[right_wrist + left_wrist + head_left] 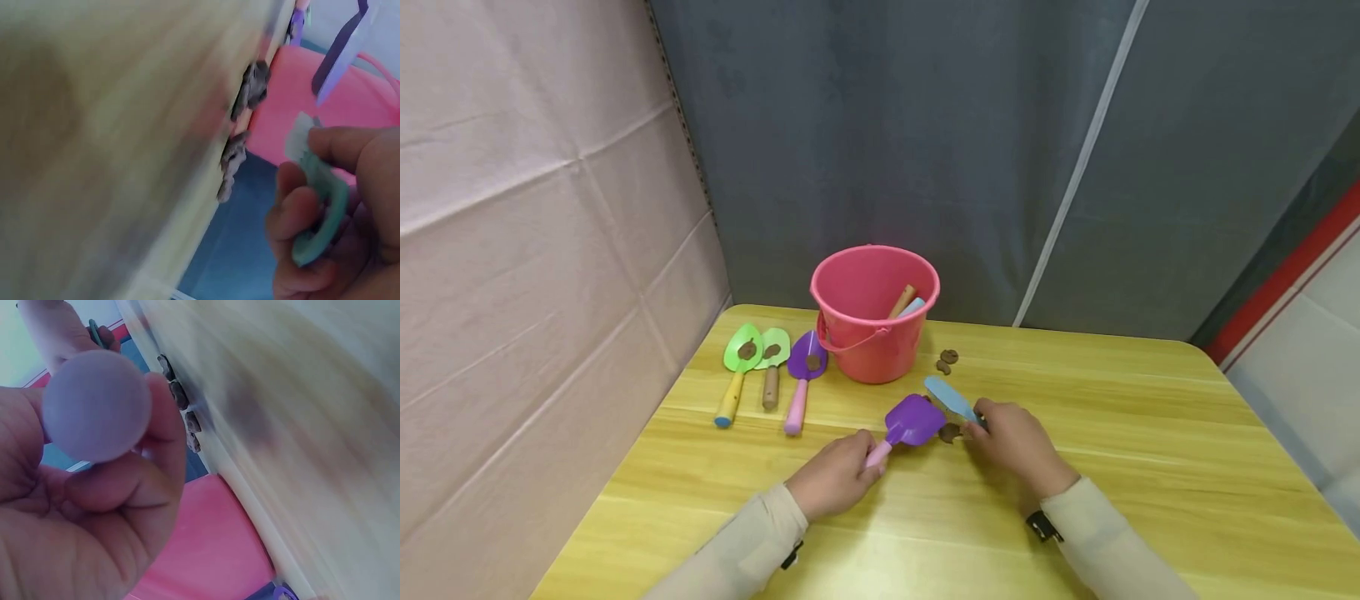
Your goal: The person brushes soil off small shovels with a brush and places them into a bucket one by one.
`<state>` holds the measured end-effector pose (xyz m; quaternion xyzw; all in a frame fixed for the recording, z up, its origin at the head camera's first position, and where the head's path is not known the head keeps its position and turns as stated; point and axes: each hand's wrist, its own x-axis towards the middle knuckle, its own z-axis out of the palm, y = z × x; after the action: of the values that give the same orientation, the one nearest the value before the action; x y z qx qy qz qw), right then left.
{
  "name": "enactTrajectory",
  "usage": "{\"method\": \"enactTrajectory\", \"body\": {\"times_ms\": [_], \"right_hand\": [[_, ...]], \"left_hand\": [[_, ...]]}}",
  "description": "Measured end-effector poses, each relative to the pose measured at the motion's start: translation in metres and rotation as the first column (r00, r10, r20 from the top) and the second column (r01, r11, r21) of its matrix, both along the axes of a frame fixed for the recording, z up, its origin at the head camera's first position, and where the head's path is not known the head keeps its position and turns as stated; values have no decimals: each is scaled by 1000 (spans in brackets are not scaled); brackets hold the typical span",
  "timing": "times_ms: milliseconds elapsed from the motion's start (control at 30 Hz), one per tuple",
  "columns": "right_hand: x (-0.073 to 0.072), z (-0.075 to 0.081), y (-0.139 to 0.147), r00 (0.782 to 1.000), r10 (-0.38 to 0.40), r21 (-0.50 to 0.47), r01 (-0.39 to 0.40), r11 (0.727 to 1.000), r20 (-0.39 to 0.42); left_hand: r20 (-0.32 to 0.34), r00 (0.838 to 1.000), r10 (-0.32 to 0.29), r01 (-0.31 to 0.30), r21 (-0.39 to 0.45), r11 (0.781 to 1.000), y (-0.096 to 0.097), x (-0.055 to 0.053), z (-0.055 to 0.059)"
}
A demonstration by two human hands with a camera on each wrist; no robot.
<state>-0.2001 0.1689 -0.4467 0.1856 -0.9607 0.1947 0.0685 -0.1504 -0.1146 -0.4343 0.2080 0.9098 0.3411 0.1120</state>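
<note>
My left hand (837, 475) grips the pink handle (97, 406) of a purple toy shovel (914, 419), its blade raised toward the middle of the table. In my right hand (1017, 442) is a light blue toy spatula (949, 395); thumb and fingers curl round its teal handle (325, 212) in the right wrist view. The two blades point toward each other. Below and between them lies a brown lump (950, 432), partly overlapped by the purple blade. Two more brown lumps (949, 357) lie farther back, beside the bucket.
A red bucket (876, 354) stands at the back with tool handles (904, 298) inside. To its left lie a green shovel (742, 340) with a yellow handle, a pale green one (775, 340) and a purple one (801, 375), each bearing a brown lump. A grey curtain (880, 125) hangs behind.
</note>
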Motion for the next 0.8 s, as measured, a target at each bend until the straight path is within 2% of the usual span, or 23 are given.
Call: {"method": "enactTrajectory", "body": {"times_ms": [100, 200, 367, 467, 567, 800], "right_hand": [[1, 4, 2, 1000, -27, 8, 27, 1000, -5], [8, 12, -4, 1000, -10, -5, 10, 1000, 7], [27, 26, -24, 994, 106, -9, -106, 994, -4], [33, 30, -32, 985, 171, 14, -171, 985, -24], [31, 28, -35, 983, 181, 25, -180, 983, -19], [15, 10, -21, 994, 109, -22, -109, 994, 4]], "left_hand": [[-10, 1000, -5, 5, 7, 1000, -1, 0, -2], [-13, 1000, -5, 6, 14, 1000, -1, 0, -3], [-11, 1000, -6, 6, 7, 1000, -1, 0, -2], [-28, 1000, -4, 4, -9, 1000, 1, 0, 0], [-52, 999, -2, 1, -18, 1000, 2, -1, 1], [-53, 999, -6, 6, -11, 1000, 2, 3, -1]]}}
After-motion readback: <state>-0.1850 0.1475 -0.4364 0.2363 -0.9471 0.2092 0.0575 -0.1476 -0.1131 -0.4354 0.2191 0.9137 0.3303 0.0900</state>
